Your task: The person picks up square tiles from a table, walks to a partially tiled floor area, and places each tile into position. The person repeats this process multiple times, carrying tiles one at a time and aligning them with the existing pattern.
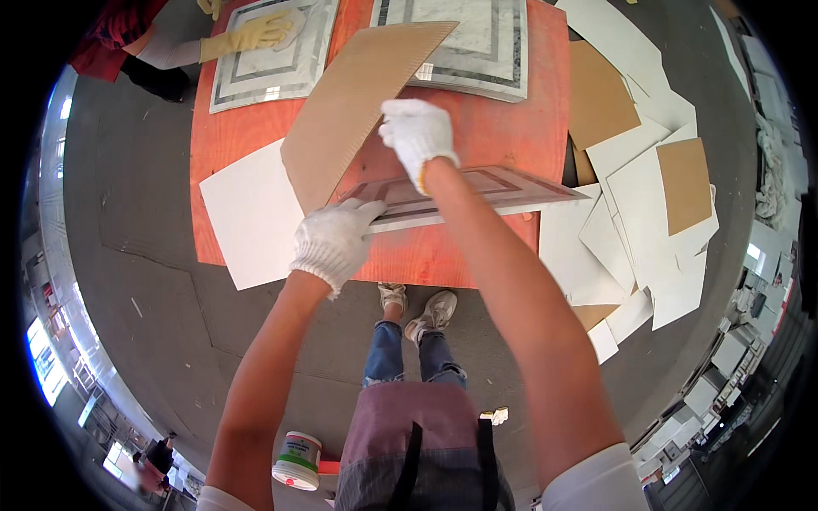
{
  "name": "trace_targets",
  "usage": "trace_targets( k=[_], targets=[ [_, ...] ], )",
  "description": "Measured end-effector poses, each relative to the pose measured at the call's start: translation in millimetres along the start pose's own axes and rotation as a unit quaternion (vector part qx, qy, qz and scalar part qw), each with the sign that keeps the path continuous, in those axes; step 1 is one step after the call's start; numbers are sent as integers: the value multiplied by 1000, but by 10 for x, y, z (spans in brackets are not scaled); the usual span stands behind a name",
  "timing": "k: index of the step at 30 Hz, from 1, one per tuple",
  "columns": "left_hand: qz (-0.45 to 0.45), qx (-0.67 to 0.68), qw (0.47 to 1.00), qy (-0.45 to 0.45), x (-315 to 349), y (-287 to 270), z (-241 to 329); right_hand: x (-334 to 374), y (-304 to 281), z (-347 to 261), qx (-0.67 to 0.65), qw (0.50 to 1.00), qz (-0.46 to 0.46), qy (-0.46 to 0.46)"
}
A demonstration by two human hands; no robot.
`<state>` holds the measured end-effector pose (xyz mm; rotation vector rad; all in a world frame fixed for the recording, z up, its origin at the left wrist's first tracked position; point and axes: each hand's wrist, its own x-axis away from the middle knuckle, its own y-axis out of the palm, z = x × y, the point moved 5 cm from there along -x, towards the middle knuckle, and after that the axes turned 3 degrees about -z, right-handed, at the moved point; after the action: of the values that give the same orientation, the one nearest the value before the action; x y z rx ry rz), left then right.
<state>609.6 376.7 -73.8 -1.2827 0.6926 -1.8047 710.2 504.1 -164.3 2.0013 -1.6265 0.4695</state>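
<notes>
My left hand (332, 243), in a white knit glove, is closed on the left end of a marble tile (503, 192). Patterned with inlaid bands, this tile stands tilted near the front edge of the red table. My right hand (417, 136), also gloved in white, reaches over the tile with its fingers curled at the right edge of a brown cardboard sheet (354, 94). That sheet leans at a slant, its lower corner close to my left hand. Beneath it lies a white sheet (251, 213), overhanging the table's front left.
The red wooden table (498, 132) bears a stack of framed-pattern marble tiles (503, 51) and another tile (230, 81) at far left. A co-worker's yellow-gloved hand (256, 34) wipes that one. White and brown sheets (656, 187) pile up on the right; a bucket (298, 460) stands behind.
</notes>
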Motion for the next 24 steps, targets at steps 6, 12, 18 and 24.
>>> trace_targets(
  k=[6,12,18,24],
  targets=[
    [-16,12,1000,-15,-5,-39,52,457,-882,-655,53,995,-9,87],
    [-4,-3,1000,-14,7,-93,88,440,-609,-190,21,978,-87,187],
    [-9,-11,1000,-4,90,19,137,335,236,53,18,976,-111,184],
    [34,-11,999,26,167,75,231,112,366,258,185,979,73,36]
  ],
)
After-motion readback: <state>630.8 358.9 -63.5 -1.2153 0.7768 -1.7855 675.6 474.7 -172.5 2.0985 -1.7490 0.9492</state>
